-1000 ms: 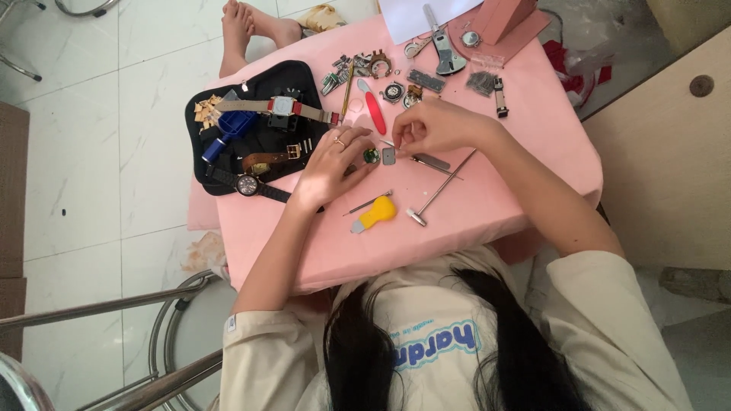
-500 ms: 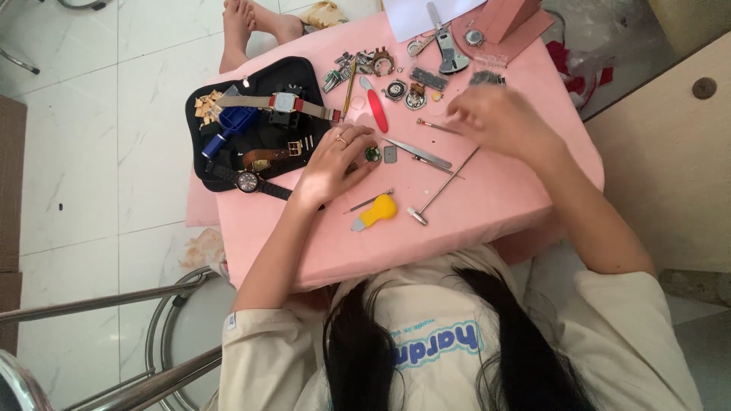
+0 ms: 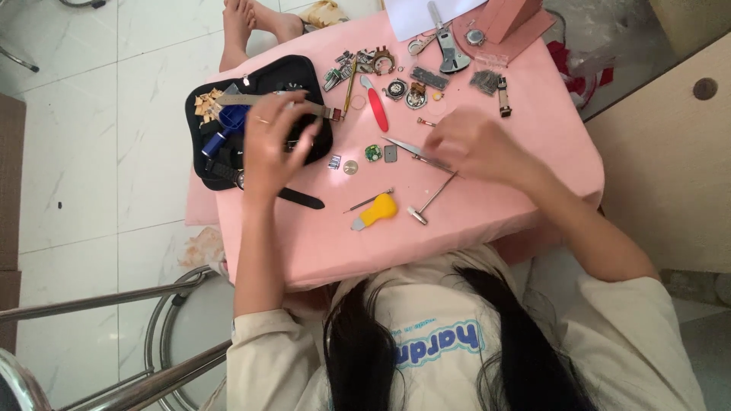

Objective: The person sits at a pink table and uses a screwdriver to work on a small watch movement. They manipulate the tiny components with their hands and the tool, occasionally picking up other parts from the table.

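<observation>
Yellow-handled tool (image 3: 376,211); red tool (image 3: 377,110); white paper (image 3: 426,13)

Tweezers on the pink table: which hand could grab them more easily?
Probably the right. The right hand is just beside the tweezers, nearly touching their far end. The left hand is farther off, over the black tray of watch parts.

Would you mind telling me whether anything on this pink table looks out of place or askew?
Mostly it is a scatter of small watch parts. The black tray juts past the edge of the pink table on the left, and a dark strap trails out of it onto the table. The left hand is over that tray.
</observation>
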